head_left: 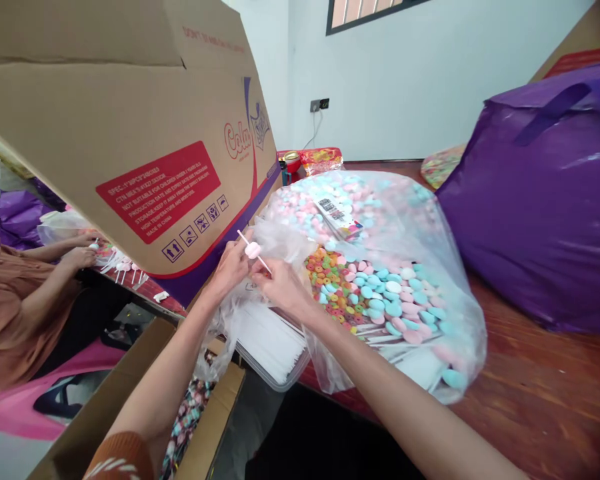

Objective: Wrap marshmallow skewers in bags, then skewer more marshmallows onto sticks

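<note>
A thin white stick with pale pink candy threaded on it, a lollipop (253, 250), is held up between my two hands. My right hand (279, 283) pinches the lower end of the stick. At the candy's other side, the closed fingers of my left hand (233, 267) grip it, with their tips partly hidden. Below my hands, a clear plastic tub (275, 381) holds many white sticks (273, 340). Beside my right hand lies a large clear plastic bag (460, 360) with pink and blue candies (380, 293) and small ring-shaped candies (330, 280).
A big carton (165, 120) stands at the left. A purple bag (540, 213) rests on the red-brown table (545, 387) at the right. Below is an open box (220, 400) of wrapped sweets. Another person's hand (83, 257) works at the far left.
</note>
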The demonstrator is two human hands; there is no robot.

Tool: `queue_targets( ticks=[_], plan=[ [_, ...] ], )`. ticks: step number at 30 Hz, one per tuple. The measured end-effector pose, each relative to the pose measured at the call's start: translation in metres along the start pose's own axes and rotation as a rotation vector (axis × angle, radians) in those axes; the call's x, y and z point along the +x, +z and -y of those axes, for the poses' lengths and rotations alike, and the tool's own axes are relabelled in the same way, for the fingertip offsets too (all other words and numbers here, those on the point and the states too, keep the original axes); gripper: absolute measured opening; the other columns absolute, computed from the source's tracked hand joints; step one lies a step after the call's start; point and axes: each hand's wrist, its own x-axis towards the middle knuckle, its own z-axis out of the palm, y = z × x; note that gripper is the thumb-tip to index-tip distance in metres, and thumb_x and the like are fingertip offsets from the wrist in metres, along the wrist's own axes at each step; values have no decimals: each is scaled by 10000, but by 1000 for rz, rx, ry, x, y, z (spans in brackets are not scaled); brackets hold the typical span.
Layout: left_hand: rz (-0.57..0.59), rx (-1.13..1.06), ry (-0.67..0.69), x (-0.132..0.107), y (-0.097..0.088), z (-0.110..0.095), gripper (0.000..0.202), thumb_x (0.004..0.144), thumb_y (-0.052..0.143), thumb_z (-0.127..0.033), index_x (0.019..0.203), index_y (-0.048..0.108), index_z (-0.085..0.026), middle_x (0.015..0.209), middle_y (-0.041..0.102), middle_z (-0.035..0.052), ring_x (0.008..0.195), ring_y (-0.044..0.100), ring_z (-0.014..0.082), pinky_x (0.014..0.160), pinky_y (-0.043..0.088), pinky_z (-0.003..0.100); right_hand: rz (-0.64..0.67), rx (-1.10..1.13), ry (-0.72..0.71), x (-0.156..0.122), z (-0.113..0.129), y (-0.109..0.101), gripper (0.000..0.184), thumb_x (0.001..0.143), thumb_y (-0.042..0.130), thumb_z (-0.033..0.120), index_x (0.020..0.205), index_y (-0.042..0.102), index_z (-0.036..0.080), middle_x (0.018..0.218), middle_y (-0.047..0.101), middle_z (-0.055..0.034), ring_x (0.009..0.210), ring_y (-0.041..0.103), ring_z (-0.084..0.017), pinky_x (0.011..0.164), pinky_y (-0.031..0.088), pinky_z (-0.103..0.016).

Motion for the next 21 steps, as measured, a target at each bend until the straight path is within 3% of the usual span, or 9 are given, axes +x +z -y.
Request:
queue_targets(
  ticks=[5,8,10,12,16,18,21],
  plan=[
    [-131,-19,61,4,4,2,562,883,417,-100,1431,520,-171,1325,622,122,1232,552,238,1080,418,382,-85,-97,68,31,-29,-10,280,821,566,99,1010,747,198,878,752,-66,875,703,-260,819,504,-338],
    [-231,30,83,-8,7,2,477,901,422,-120,1343,599,-162,1269,620,128,1169,589,214,1044,452,354,-134,-88,81,29,-39,-23,344,856,518,108,1109,740,180,935,770,-82,884,716,-257,887,506,-364],
    [-278,68,97,-17,9,1,408,911,459,-156,1273,646,-181,1177,627,107,1083,614,196,983,487,330,-165,-68,90,25,-44,-29,369,875,498,123,1162,727,163,867,775,-82,885,722,-260,916,506,-383],
    [-250,97,163,-24,11,-2,339,925,479,-187,1197,681,-188,1104,635,92,1022,623,187,928,506,311,-188,-25,101,19,-47,-33,391,880,493,132,1206,708,151,772,765,-66,862,731,-254,910,515,-385],
    [12,150,368,-29,20,-9,316,956,427,-173,1070,722,-181,1053,691,102,1030,629,205,959,491,330,-170,99,128,5,-49,-45,336,899,490,195,1134,725,150,859,775,-56,630,724,-178,702,557,-306],
    [92,167,390,-23,25,-9,328,942,449,-176,1154,699,-172,1116,702,116,1124,612,234,1031,458,367,-137,201,107,-9,-50,-58,288,902,496,245,1014,742,146,911,772,-63,550,695,-148,591,534,-270],
    [19,111,233,-7,31,-6,544,921,502,-235,1460,477,-162,1335,632,141,1232,575,256,1066,437,387,-117,308,90,-42,-58,-79,248,884,540,312,870,721,143,849,759,-61,488,651,-136,527,505,-263]
  ],
)
